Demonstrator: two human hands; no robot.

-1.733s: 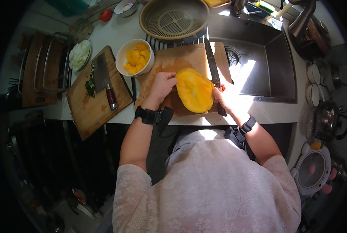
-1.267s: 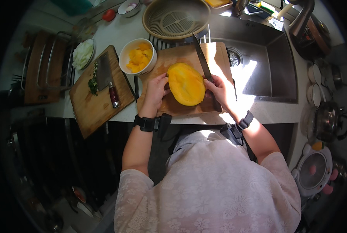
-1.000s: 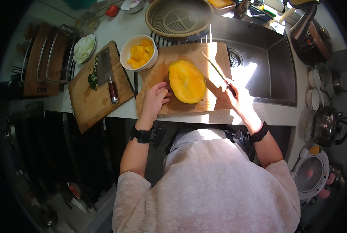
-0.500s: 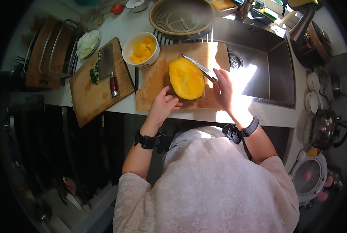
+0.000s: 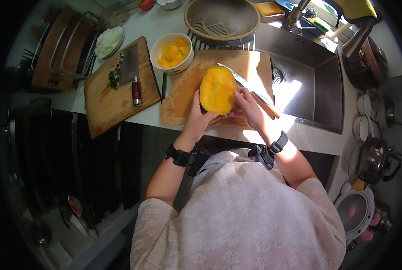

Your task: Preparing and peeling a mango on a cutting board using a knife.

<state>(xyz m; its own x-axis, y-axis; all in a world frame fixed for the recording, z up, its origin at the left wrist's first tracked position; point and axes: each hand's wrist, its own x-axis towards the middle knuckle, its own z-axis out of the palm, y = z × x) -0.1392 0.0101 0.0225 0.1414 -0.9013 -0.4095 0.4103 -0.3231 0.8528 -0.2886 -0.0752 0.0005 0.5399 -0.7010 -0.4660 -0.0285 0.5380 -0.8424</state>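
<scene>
A large mango half (image 5: 218, 90), yellow cut face up, is held between my two hands over the right-hand cutting board (image 5: 177, 101). My left hand (image 5: 198, 119) grips its lower left edge, thumb at the near rim. On the other side, the fingers of my right hand (image 5: 250, 109) close on its lower right edge. A knife (image 5: 265, 104) lies slantwise on the board just right of the mango, its handle end past my right hand. Behind the board's left corner stands a white bowl (image 5: 183, 66) of yellow mango chunks (image 5: 173, 52).
Another cutting board (image 5: 104, 103) at left carries a cleaver (image 5: 136, 92) and chopped greens (image 5: 114, 77). Beyond it is a plate of pale cut vegetable (image 5: 109, 42). A round strainer basket (image 5: 221, 20) stands at the back. The steel sink (image 5: 320, 105) lies right.
My right hand has let go of the knife, which now lies on the board, and has taken the mango's right side. My left hand has closed on its left side.
</scene>
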